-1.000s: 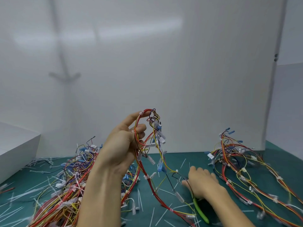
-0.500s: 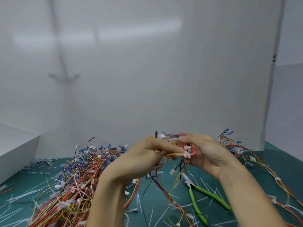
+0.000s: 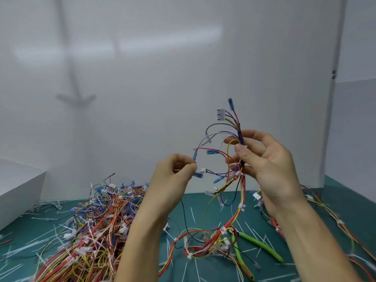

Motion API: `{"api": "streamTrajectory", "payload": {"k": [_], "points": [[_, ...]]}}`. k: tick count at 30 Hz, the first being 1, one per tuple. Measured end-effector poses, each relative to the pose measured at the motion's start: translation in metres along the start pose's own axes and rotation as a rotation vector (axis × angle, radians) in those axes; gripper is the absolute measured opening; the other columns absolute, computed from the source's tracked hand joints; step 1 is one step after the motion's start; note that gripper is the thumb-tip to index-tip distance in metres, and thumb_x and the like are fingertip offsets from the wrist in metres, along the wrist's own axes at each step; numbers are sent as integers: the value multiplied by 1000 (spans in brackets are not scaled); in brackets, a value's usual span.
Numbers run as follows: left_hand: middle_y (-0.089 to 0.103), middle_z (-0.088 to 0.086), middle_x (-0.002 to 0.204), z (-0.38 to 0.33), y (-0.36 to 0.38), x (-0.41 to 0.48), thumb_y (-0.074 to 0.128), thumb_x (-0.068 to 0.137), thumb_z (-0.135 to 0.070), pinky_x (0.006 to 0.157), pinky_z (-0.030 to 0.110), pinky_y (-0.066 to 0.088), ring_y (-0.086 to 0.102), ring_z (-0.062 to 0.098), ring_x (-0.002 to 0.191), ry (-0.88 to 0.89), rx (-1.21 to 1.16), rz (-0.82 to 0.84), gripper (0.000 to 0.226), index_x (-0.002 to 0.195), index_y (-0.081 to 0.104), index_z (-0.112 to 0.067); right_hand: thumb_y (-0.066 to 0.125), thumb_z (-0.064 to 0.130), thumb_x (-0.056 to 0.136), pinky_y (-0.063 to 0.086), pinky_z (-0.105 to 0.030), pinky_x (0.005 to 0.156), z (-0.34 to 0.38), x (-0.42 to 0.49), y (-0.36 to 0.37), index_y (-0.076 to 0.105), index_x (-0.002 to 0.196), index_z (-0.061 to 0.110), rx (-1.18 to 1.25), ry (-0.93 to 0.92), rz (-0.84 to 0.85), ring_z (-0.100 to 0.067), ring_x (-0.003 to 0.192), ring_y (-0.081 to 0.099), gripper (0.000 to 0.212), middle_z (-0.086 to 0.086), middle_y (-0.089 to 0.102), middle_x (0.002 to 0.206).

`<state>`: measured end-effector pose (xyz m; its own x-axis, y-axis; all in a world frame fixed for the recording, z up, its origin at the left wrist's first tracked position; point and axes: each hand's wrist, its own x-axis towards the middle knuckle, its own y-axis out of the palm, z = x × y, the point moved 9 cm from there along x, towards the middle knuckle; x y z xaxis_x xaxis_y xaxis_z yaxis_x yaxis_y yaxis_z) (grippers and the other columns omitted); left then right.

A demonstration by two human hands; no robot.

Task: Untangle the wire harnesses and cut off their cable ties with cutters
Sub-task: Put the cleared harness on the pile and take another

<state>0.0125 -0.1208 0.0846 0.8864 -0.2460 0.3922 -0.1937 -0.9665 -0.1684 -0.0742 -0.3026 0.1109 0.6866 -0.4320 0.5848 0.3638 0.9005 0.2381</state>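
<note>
My right hand [image 3: 266,163] holds a wire harness [image 3: 237,157] upright in the air, thumb and fingers pinching its bundled stem; a white connector [image 3: 220,114] and blue terminals fan out above. The harness's red and yellow tail hangs down to the green mat [image 3: 205,202]. My left hand [image 3: 176,176] pinches one of its branches near a blue terminal [image 3: 197,175]. The green-handled cutters [image 3: 258,244] lie on the mat below the harness, partly under its tail, touched by neither hand.
A big tangled pile of harnesses [image 3: 91,224] lies at the left. Another harness pile [image 3: 329,212] lies at the right behind my right arm. Cut white cable ties [image 3: 192,214] litter the mat. A white box [image 3: 18,192] stands far left, white walls behind.
My right hand left the cutters on the mat and came up to the harness. Both hands then spread apart, the right lifting the stem higher, the left drawing a branch leftward.
</note>
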Motion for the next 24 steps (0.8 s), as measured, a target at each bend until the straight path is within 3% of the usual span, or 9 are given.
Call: {"api": "streamTrajectory", "payload": {"k": [3, 7, 10, 18, 24], "points": [[68, -9, 91, -5, -14, 2, 70, 87, -23, 75, 28, 52, 64, 7, 85, 39, 0, -96, 9, 92, 64, -25, 60, 3, 94, 56, -23, 59, 12, -1, 2, 59, 105, 15, -10, -57, 24, -17, 66, 71, 16, 1, 77, 98], [76, -11, 91, -11, 0, -3, 74, 85, -21, 68, 10, 50, 70, -1, 86, 77, 33, 169, 12, 97, 73, -25, 59, 1, 94, 56, -23, 61, 24, -2, 0, 59, 101, 16, 37, -120, -5, -17, 64, 68, 17, -3, 77, 96], [78, -2, 88, -9, 5, -8, 74, 84, -21, 74, 11, 52, 73, 8, 85, 62, 86, 282, 9, 92, 77, -18, 59, 0, 94, 56, -24, 63, 33, -2, -8, 62, 98, 18, 51, -176, -72, -15, 63, 67, 19, -4, 77, 94], [77, 8, 83, -17, 1, -10, 72, 72, -32, 58, 20, 55, 69, 15, 61, 39, -148, 248, 19, 84, 79, -18, 68, 7, 91, 57, -23, 62, 32, 0, -22, 69, 95, 24, -56, -195, -163, -14, 65, 70, 17, -2, 75, 86], [77, 12, 84, -15, 2, -8, 72, 75, -25, 57, 21, 57, 70, 18, 61, -2, -281, 168, 23, 88, 75, -7, 64, 14, 95, 55, -23, 53, 15, 0, -21, 71, 94, 29, -129, -123, -163, -13, 58, 68, 17, -1, 73, 71]]}}
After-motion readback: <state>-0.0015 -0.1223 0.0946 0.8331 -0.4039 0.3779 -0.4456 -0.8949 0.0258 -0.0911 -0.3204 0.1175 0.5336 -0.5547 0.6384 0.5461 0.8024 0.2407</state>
